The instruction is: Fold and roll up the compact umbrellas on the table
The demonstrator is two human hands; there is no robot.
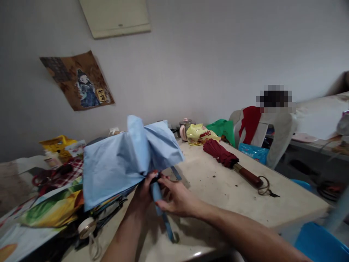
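A light blue umbrella (117, 160) is in front of me above the table, its canopy loose and partly folded, its handle pointing down toward me. My left hand (147, 187) is wrapped round the base of the canopy near the shaft. On the right side of the handle, my right hand (176, 196) grips with thumb and fingers. A blue strap hangs below the handle. To the right on the table lies a folded dark red umbrella (220, 153) with a brown wooden handle, apart from both hands.
Bags and cloths, among them a yellow-green bag (54, 207), crowd the left side. A small white fan-like device (87, 228) lies near them. At the back of the table (196, 203) stand a pink-handled kettle (185, 129) and a yellow package (201, 134). A chair (280, 142) is beyond.
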